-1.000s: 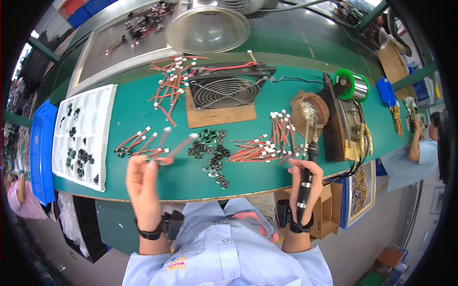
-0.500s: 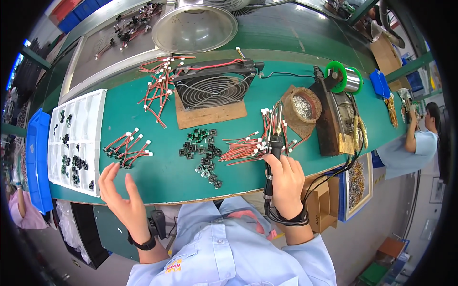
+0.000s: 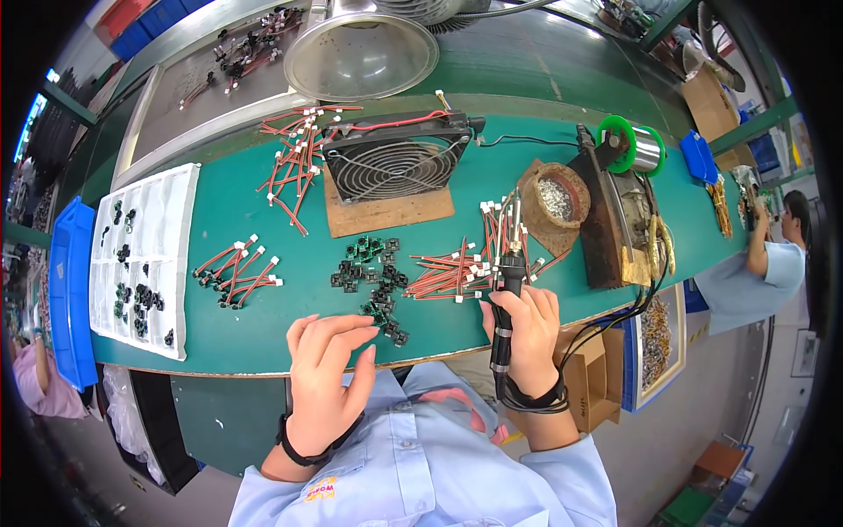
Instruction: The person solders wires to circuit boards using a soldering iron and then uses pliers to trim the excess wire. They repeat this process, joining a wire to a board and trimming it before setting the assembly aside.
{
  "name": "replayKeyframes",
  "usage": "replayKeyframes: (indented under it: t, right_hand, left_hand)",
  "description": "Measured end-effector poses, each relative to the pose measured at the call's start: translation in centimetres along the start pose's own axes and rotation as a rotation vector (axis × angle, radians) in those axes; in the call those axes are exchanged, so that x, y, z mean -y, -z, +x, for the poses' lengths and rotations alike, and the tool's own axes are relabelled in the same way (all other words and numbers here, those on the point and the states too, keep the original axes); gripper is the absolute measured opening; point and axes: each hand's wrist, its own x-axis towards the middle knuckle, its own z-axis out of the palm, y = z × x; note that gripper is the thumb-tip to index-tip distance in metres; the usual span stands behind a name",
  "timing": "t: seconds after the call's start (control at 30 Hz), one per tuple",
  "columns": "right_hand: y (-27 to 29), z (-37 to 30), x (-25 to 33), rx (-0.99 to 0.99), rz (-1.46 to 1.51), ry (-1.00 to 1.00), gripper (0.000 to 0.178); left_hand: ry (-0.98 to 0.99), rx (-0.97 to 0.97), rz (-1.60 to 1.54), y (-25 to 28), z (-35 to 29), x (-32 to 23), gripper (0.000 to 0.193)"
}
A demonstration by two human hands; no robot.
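My left hand (image 3: 328,373) is over the table's front edge, fingers apart and holding nothing I can see. Its fingertips reach the near end of a pile of small black and green circuit parts (image 3: 376,274); whether they touch is unclear. In my right hand (image 3: 525,338) is a soldering iron (image 3: 507,303) with a black handle, its tip pointing away from me. Beyond that hand lies a bunch of red and black wires with white connectors (image 3: 448,274). A smaller wire group (image 3: 237,274), with dark parts at its ends, rests to the left.
A black fan (image 3: 395,162) stands on a wooden board at mid-table. Right of it are a round pot of silvery bits (image 3: 562,198) and a solder spool (image 3: 648,149) on a stand. A white compartment tray (image 3: 158,206) and blue bin (image 3: 72,299) flank the left. A co-worker (image 3: 755,281) sits far right.
My left hand has moved right, from beside the small wire group to the near end of the circuit-part pile. My right hand keeps the soldering iron in nearly the same place.
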Motion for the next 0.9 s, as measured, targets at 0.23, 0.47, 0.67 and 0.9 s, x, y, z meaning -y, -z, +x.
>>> replayKeyframes:
  t: [0.23,0.47,0.67,0.9]
  right_hand:
    - [-1.4,0.8,3.3,0.030,-0.010,-0.203,0.040]
    - [-0.7,0.4,3.4,-0.121,0.125,-0.208,0.038]
    - [2.2,-0.5,4.5,-0.034,0.503,-0.164,0.042]
    - [2.8,-0.6,4.3,0.071,0.444,-0.097,0.045]
  left_hand:
    - [-0.023,0.019,-0.026,-0.8,0.2,-0.6,0.019]
    - [-0.013,-0.011,-0.037,-1.3,0.3,-0.2,0.020]
    - [-0.066,-0.037,-0.134,-1.5,1.2,-0.2,0.021]
    - [-0.152,0.087,-0.171,-1.1,0.9,0.2,0.016]
